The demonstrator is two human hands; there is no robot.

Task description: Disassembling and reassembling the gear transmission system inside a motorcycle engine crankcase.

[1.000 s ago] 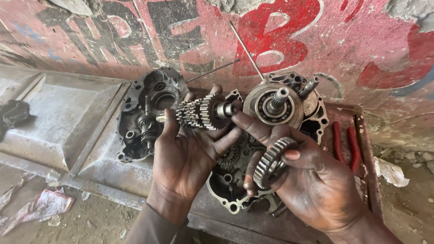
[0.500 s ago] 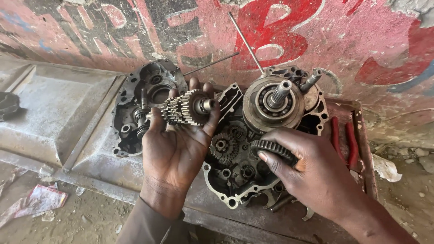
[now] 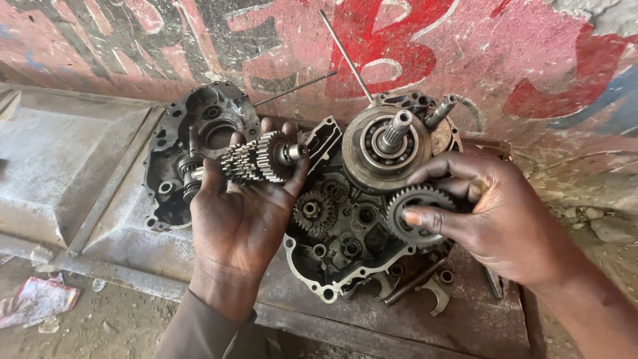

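My left hand [image 3: 239, 219] is palm up and holds a shaft stacked with several gears [image 3: 256, 158], lying across the fingers. My right hand [image 3: 495, 213] pinches a single toothed gear wheel [image 3: 417, 214] between thumb and fingers, face toward me. Both hover over an open engine case half [image 3: 345, 239] with small gears and bearings inside. A round clutch drum with a splined shaft [image 3: 389, 146] sits at the case's top.
A second case cover [image 3: 196, 143] lies to the left on a dented metal sheet [image 3: 66, 159]. Two thin rods [image 3: 342, 53] lean on the painted wall. Loose shift forks [image 3: 405, 289] lie below the case. A crumpled wrapper [image 3: 36, 302] is on the dirt.
My right hand has turned the single gear from edge-on to face-on and lifted it toward the clutch drum. My left hand with the gear shaft has stayed roughly where it was.
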